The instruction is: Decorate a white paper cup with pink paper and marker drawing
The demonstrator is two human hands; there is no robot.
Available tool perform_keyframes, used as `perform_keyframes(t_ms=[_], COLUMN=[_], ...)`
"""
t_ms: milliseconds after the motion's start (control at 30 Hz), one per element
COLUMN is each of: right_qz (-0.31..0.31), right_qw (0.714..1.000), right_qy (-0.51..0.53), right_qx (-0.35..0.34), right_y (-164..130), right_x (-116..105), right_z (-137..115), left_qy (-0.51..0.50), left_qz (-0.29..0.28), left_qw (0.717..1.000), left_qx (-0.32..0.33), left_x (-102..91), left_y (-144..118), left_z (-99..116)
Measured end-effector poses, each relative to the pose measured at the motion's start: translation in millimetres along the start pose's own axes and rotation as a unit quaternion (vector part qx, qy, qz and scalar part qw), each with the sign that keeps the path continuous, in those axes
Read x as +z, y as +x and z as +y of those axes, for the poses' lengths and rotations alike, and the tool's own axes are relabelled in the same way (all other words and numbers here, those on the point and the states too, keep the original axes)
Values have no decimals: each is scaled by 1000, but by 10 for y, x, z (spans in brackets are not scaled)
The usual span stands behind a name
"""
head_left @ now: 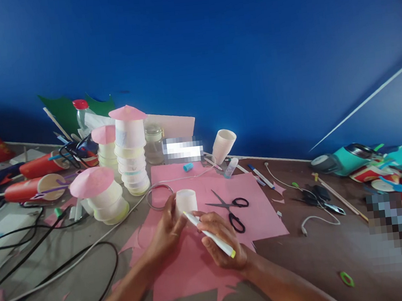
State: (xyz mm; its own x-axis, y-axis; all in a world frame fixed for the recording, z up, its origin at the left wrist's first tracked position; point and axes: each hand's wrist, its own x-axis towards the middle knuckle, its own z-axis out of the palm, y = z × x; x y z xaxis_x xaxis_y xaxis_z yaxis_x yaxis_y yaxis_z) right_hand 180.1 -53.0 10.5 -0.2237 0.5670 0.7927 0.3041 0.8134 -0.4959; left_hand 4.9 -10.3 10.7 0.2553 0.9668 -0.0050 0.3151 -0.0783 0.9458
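Observation:
My left hand [168, 224] is wrapped round the side of a small white paper cup [186, 201] above the pink paper [265, 211]. In my right hand [221, 238] is a white marker with a yellow end [213, 237], gripped like a pen. Its tip meets or nearly meets the cup's lower side; I cannot tell which. Black-handled scissors [229, 206] lie spread on the paper, just right of the cup. A light blue cap [188, 167] rests on the paper's far part. Nearby on the left stand stacked white cups with pink cone tops [131, 148].
A shorter cup stack with a pink top [108, 205] leans at left, among cables [99, 247] and red cups [34, 189]. Nested white cups [224, 145] and a glue bottle [230, 168] stand behind. A teal bottle [353, 159] lies at right, near keys [319, 200].

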Motion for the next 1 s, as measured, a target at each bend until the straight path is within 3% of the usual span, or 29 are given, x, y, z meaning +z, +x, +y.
perform_keyframes(t_ms=[100, 233, 400, 467, 533, 600, 633, 767, 900, 1000], right_qz=[-5, -4, 7, 2, -2, -4, -8, -18, -3, 13], right_qw=[1000, 1000, 1000, 1000, 1000, 1000, 1000, 1000, 1000, 1000], right_qy=[3, 18, 12, 15, 22, 23, 20, 6, 11, -10], right_qx=[-3, -12, -1, -2, -11, -14, -13, -11, 3, 12], right_y=[1, -16, -42, -42, -34, -24, -20, -17, -37, -48], right_x=[0, 3, 2, 1, 0, -3, -5, -10, -14, -25], right_z=[-3, 11, 50, 55, 49, 35, 28, 20, 39, 43], left_qy=[-31, -2, 8, 3, 13, 50, 62, 23, -13, -14], left_qz=[-46, -42, -41, -65, -70, -21, 1, -9, -52, -54], left_qw=[998, 999, 999, 997, 997, 996, 996, 1000, 999, 998], left_qx=[-37, 31, -20, -28, 29, 74, 62, 2, 5, 5], left_x=[-17, 16, 7, -9, -4, 19, 32, 41, 16, 18], left_y=[-26, 7, 12, 5, 14, 33, 42, 34, 4, 0], left_z=[51, 40, 43, 52, 37, 9, -1, 40, 112, 99])
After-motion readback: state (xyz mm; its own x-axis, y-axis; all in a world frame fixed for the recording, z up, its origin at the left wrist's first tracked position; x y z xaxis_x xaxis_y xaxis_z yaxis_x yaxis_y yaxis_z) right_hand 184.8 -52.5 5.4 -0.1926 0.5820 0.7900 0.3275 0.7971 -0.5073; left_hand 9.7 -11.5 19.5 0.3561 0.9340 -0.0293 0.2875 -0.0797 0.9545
